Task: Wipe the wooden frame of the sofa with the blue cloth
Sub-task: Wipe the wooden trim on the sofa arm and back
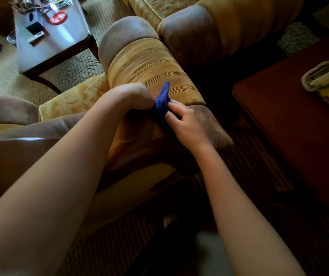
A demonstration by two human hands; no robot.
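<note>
Gripping blue cloth, both hands

Home living rm: upholstered sofa, patterned carpet, glass-top coffee table w/ clutter.

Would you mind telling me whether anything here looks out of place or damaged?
Nothing looks damaged or spilled. The blue cloth is bunched between the left hand and right hand above the sofa armrest, not spread on any wood.
</note>
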